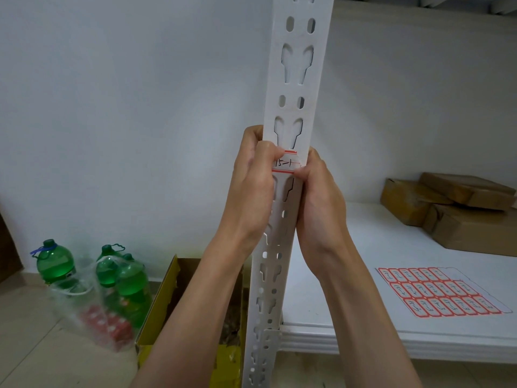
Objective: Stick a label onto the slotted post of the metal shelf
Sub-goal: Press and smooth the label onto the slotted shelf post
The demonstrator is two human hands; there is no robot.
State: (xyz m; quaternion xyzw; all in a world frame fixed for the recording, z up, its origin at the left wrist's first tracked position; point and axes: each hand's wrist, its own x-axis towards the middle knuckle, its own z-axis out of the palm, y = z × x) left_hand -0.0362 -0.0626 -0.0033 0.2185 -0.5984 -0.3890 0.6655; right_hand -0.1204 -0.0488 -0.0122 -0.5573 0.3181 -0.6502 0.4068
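A white slotted post of the metal shelf runs up the middle of the view. A small white label with red bars and handwriting lies across the post's face. My left hand wraps the post's left edge, its thumb pressing the label's left end. My right hand holds the post's right edge, with its thumb at the label's lower right corner. On the white shelf board to the right lies a sheet of red-bordered labels.
Brown cardboard parcels sit at the back right of the shelf. On the tiled floor at the left stand green bottles in clear plastic wrap, next to an open yellow cardboard box. A white wall lies behind.
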